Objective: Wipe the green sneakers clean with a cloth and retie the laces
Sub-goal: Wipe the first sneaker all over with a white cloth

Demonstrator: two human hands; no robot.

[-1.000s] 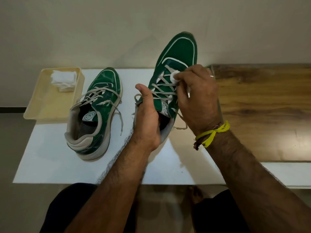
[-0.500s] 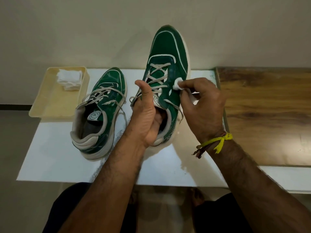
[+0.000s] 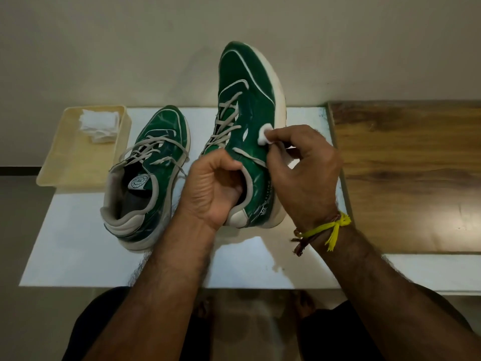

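One green sneaker (image 3: pixel 250 100) is held raised above the middle of the white table (image 3: pixel 78 256), toe pointing away, by the left hand (image 3: pixel 210 188), whose fingers are curled into its collar. A small white cloth (image 3: pixel 265 138) is pinched in the right hand (image 3: pixel 304 173) and pressed against the sneaker's side. The second sneaker (image 3: pixel 153 157) rests near the table's far left corner, laces loose, beside a cream tray (image 3: pixel 65 168) containing folded cloths (image 3: pixel 100 125).

White table (image 3: pixel 78 256), green sneaker (image 3: pixel 145 178), yellow tray (image 3: pixel 75 162), wooden board (image 3: pixel 406 178)
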